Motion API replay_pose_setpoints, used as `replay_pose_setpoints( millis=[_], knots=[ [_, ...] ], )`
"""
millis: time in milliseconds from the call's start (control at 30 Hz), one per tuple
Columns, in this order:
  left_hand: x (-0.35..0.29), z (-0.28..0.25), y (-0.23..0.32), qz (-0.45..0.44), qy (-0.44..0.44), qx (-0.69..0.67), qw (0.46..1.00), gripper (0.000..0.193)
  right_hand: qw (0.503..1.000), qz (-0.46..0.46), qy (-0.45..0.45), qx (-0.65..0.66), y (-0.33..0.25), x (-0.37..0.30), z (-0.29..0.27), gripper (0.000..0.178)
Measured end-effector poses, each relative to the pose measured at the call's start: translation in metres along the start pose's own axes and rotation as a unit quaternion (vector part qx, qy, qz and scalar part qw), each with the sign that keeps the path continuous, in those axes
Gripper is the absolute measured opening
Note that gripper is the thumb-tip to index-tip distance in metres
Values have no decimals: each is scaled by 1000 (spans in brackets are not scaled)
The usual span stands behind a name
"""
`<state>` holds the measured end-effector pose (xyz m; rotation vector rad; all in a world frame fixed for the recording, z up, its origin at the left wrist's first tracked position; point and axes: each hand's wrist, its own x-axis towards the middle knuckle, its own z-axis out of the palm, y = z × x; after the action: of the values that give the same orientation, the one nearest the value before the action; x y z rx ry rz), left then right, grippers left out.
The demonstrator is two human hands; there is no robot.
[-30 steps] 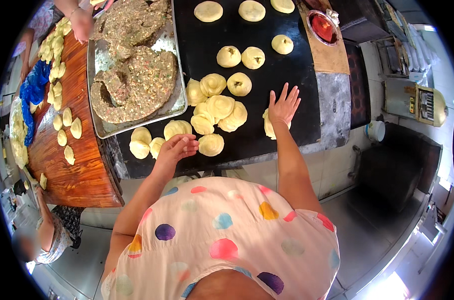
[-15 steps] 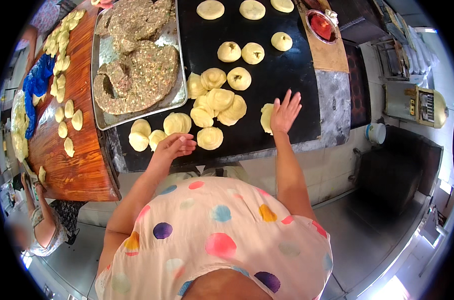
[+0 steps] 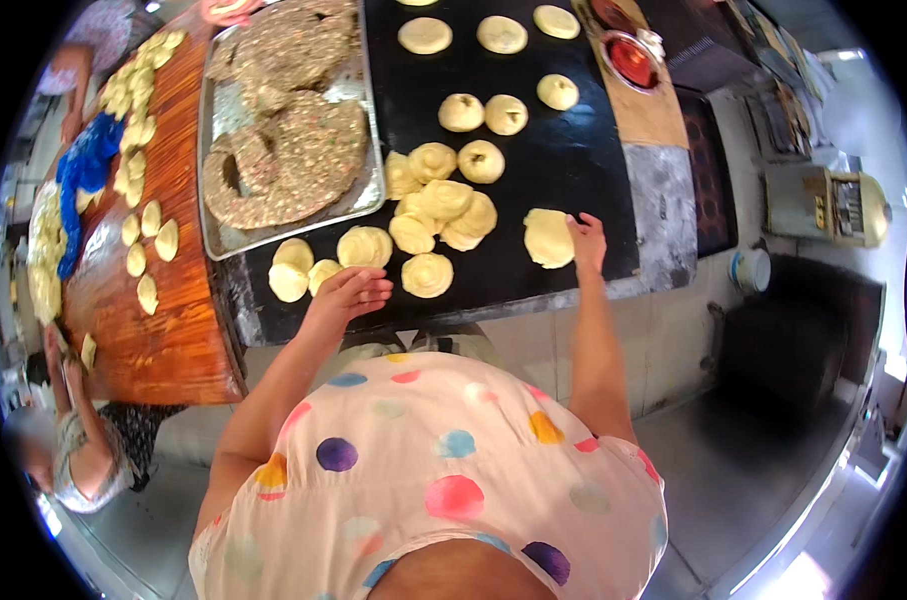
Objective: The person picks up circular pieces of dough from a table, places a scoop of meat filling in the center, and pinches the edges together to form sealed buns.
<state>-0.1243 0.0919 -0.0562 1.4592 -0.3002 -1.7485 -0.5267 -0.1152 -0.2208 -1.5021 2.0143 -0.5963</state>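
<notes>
A flattened dough round point(image 3: 547, 239) lies on the black work surface point(image 3: 513, 300) near its front right. At its right edge my right hand point(image 3: 587, 244) has its fingers bent and closed on the rim. My left hand point(image 3: 351, 294) hovers by the front edge with nothing in it, fingers loosely stretched. Next to it are a coiled dough piece point(image 3: 426, 275) and another dough piece point(image 3: 364, 246). Several more coiled pieces point(image 3: 443, 200) overlap in the middle. Behind them stand gathered balls point(image 3: 461, 113) and flatter discs point(image 3: 501, 35).
A metal tray point(image 3: 378, 150) of chopped filling point(image 3: 313, 150) stands to the left. Beyond it, a wooden table point(image 3: 173, 350) carries small dough pieces and blue plastic point(image 3: 85, 165). A bowl of red paste point(image 3: 631, 62) sits at the back right. Other people stand at the far left.
My right hand has gone from lying flat over the dough round to its right edge, uncovering a wider, flatter disc. My left hand has stayed in nearly the same place.
</notes>
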Motion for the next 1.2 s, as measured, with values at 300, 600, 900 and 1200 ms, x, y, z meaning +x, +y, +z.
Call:
replay_pose_setpoints(
  millis=[300,600,900,1200],
  knots=[
    [21,-8,3,15,-42,-24,999,37,983,-125,-134,-24,-39,-14,-24,33],
    [46,-4,34,23,-197,-317,927,59,932,-333,-116,78,-295,-172,-7,18],
    [-16,-219,85,103,43,-348,931,40,932,-257,-211,142,-401,-183,198,69],
    [-38,-306,44,98,145,-366,914,34,950,-274,-84,-124,-453,-192,321,84]
  ],
)
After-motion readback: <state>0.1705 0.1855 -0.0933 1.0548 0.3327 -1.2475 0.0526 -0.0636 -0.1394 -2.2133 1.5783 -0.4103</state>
